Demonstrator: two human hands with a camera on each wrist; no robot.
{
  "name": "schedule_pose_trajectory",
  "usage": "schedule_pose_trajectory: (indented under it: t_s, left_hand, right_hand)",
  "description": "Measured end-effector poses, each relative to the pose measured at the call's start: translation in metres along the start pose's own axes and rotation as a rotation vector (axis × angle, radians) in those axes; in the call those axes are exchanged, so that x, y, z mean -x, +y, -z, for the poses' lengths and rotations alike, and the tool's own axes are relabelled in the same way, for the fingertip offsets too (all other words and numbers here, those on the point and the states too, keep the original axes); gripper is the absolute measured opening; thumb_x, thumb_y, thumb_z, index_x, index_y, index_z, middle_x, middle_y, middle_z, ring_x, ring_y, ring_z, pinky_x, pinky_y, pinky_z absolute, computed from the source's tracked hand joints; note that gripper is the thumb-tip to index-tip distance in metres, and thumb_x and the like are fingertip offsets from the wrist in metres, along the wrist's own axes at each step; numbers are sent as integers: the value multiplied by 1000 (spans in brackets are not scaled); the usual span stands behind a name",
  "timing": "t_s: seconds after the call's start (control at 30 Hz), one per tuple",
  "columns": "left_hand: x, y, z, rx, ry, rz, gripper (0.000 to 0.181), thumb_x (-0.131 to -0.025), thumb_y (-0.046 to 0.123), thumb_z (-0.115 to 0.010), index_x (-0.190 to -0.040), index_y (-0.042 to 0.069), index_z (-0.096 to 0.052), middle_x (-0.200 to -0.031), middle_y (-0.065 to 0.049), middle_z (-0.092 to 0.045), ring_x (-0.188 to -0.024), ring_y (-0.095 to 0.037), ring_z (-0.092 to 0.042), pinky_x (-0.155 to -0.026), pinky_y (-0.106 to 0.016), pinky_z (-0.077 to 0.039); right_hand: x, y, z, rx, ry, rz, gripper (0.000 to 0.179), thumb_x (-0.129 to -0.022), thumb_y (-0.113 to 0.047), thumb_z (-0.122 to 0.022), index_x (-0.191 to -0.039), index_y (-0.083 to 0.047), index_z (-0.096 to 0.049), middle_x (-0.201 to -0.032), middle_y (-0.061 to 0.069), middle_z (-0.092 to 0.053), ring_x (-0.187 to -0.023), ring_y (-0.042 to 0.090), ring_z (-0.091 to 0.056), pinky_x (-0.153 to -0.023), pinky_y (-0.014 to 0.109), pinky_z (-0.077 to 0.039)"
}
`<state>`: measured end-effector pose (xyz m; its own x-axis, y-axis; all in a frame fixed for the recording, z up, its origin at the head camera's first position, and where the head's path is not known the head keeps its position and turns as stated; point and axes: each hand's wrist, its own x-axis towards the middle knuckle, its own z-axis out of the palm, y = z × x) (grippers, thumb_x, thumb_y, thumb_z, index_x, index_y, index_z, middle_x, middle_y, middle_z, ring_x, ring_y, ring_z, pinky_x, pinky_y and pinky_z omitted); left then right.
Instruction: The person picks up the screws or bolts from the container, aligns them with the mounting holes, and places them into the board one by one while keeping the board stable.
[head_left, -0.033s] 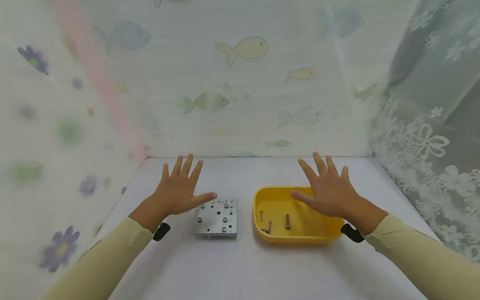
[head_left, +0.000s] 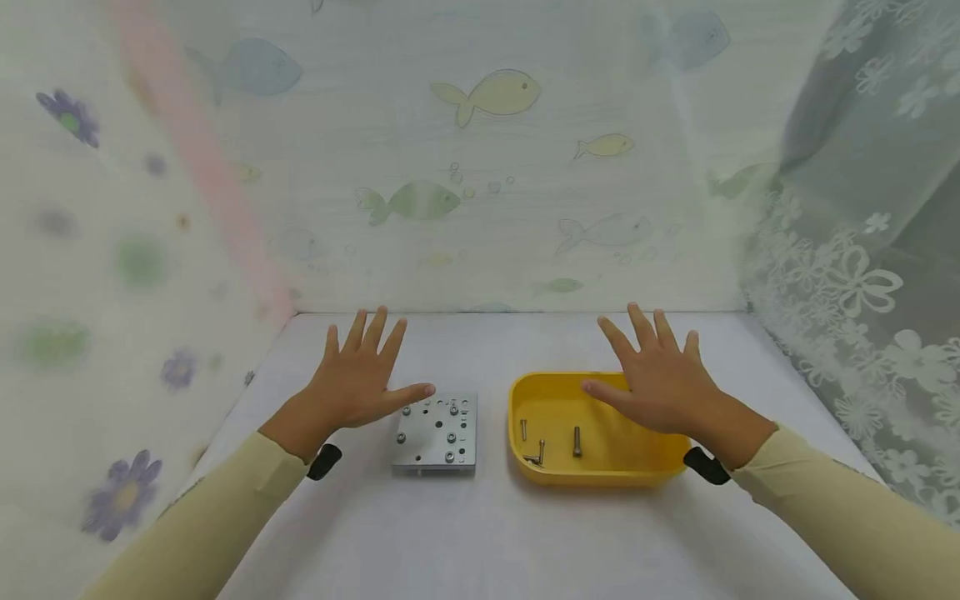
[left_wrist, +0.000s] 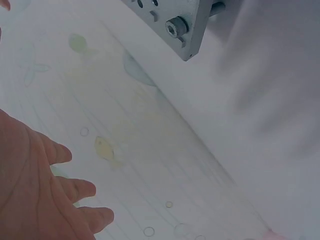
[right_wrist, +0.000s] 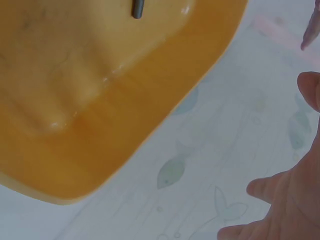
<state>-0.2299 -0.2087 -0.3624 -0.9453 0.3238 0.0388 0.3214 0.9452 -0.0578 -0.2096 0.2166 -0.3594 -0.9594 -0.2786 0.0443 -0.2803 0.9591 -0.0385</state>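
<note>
My left hand (head_left: 356, 379) is held up with fingers spread, its thumb overlapping the far left corner of a silver metal plate (head_left: 427, 442) in the head view. Several socket-head screws (head_left: 452, 437) stand in that plate among bare holes. On the right, my right hand (head_left: 663, 383) spreads its fingers over the right part of a yellow tray (head_left: 592, 479). Inside the tray lie a larger bolt (head_left: 577, 442) and several smaller screws (head_left: 523, 429) towards its left side. Neither hand holds anything. One plate corner with a screw (left_wrist: 175, 26) shows in the left wrist view.
Plate and tray rest side by side on a white-covered table (head_left: 487, 542). A fish-print cloth (head_left: 495, 233) rises behind the table. Flower-print cloth (head_left: 120, 333) hangs at the left, and lacy sheer fabric (head_left: 862, 333) at the right.
</note>
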Motion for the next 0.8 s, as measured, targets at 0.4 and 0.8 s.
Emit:
schedule_pose_trajectory:
  t_s: [0.4, 0.8]
  left_hand:
    - [5, -5, -7, 30, -19, -15, 123, -81, 98, -29, -167, 11, -14, -173, -21, -6, -159, -46, -6, -120, -76, -5]
    - [9, -8, -33, 411, -64, -74, 121, -79, 79, -69, -167, 16, -15, -174, -10, -13, -159, -37, -16, -125, -66, -14]
  right_hand:
    - [-1, -3, -5, -12, -27, 3, 105, -88, -90, -32, -168, -24, -15, -172, 24, -3, -154, 58, -8, -109, 88, -5]
    - [-5, -3, -13, -35, 6, 64, 92, -93, -79, -46, -162, -20, -33, -166, 24, -27, -147, 51, -32, -114, 78, -25]
